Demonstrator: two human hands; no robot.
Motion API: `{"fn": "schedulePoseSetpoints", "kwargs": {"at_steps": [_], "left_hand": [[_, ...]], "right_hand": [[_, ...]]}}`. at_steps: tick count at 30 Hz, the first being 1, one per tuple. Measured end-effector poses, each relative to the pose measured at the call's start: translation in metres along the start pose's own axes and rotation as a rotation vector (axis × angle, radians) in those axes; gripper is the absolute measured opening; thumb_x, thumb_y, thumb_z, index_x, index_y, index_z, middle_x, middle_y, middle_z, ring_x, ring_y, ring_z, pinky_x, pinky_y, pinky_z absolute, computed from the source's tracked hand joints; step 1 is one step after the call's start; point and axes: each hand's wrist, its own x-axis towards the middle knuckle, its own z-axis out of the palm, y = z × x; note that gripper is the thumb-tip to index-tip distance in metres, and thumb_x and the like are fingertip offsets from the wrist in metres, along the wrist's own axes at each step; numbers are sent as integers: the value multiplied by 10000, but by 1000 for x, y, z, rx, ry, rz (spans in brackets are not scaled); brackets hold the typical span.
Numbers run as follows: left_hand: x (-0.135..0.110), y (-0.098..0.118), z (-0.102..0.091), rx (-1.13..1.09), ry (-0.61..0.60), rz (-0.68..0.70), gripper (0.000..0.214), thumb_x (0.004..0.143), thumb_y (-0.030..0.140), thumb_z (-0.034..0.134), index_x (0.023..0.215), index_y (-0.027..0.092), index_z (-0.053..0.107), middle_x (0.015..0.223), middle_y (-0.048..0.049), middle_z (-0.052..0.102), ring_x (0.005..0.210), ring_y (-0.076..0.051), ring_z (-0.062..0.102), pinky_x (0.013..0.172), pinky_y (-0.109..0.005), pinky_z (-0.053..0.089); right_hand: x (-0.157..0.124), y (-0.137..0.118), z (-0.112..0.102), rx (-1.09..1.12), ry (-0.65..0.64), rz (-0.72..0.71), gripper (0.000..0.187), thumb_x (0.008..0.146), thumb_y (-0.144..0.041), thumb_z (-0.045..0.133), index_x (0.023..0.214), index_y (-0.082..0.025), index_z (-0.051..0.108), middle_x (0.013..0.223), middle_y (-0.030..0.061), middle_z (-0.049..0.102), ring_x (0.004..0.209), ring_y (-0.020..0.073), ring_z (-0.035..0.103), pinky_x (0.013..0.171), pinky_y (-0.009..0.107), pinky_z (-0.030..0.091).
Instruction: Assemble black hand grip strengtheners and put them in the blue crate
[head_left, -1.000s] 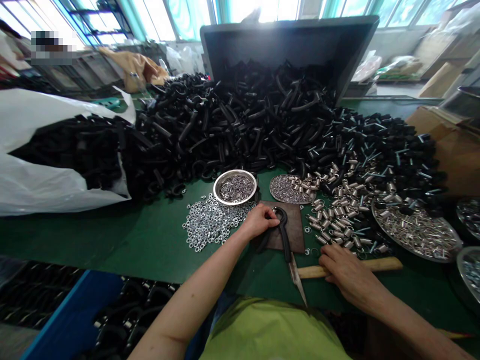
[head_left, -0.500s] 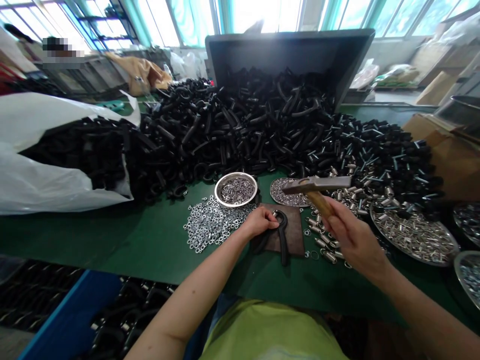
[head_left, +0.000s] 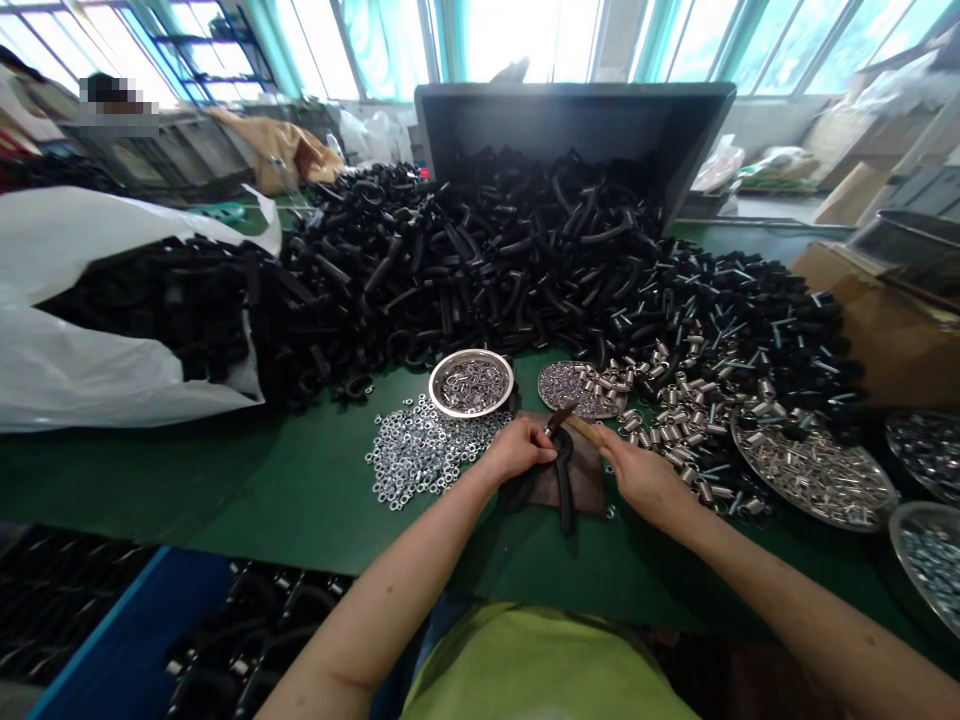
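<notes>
My left hand (head_left: pixel 519 447) is closed in a pinch on the ring end of a black curved part (head_left: pixel 564 482) that lies on a brown pad (head_left: pixel 589 475). My right hand (head_left: pixel 640 475) is wrapped round the wooden handle of a hammer (head_left: pixel 568 420). The hammer's head is down at the ring end of the black part, right beside my left fingertips. A loose heap of small silver washers (head_left: pixel 417 452) lies just left of my left hand.
A big pile of black curved parts (head_left: pixel 487 260) spills from a tipped grey bin (head_left: pixel 577 120). Round metal dishes (head_left: pixel 471 382) of small parts, springs (head_left: pixel 686 440) and a large tray (head_left: pixel 814 470) lie to the right. A white bag (head_left: pixel 82 360) sits left, a blue crate (head_left: pixel 135 650) below.
My right hand took the hammer up from the table, raised it, and has now brought its head down onto the black part. My left hand stayed pinched on the part.
</notes>
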Motion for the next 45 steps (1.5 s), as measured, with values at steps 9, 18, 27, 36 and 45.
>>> {"fn": "schedulePoseSetpoints", "kwargs": {"at_steps": [9, 18, 27, 36, 45], "left_hand": [[-44, 7, 9, 346, 395, 188, 461, 600, 325, 770, 1003, 206, 579, 1133, -67, 529, 1068, -244, 471, 902, -372, 374], [-73, -7, 25, 572, 325, 117, 137, 801, 254, 551, 905, 165, 552, 899, -72, 585, 830, -209, 553, 728, -310, 435], [-70, -4, 26, 626, 336, 134, 123, 791, 231, 548, 891, 159, 553, 899, -72, 595, 842, -204, 557, 737, -299, 440], [-69, -3, 25, 599, 313, 130, 131, 796, 255, 541, 883, 158, 558, 886, -74, 601, 841, -201, 560, 725, -291, 418], [-69, 10, -11, -41, 226, -51, 170, 725, 328, 613, 708, 165, 568, 636, 3, 546, 578, -126, 504, 556, -239, 354]], "right_hand": [[-37, -12, -34, 215, 271, -88, 430, 931, -286, 321, 1356, -282, 384, 1209, 58, 613, 971, 217, 637, 798, 338, 500], [-45, -14, -1, 6, 65, -142, 439, 912, -249, 358, 1347, -259, 420, 1033, 72, 691, 762, 227, 682, 628, 348, 538], [-36, -15, -2, -29, 42, -155, 431, 927, -267, 345, 1353, -283, 408, 1033, 53, 696, 754, 230, 686, 617, 344, 536], [-2, -1, 0, -43, 22, 14, 433, 942, -299, 309, 1363, -238, 390, 950, 77, 713, 766, 244, 681, 629, 318, 483], [-60, 16, -3, 164, 245, -117, 405, 949, -262, 321, 1350, -240, 376, 1153, 75, 644, 913, 192, 659, 723, 292, 504]]}}
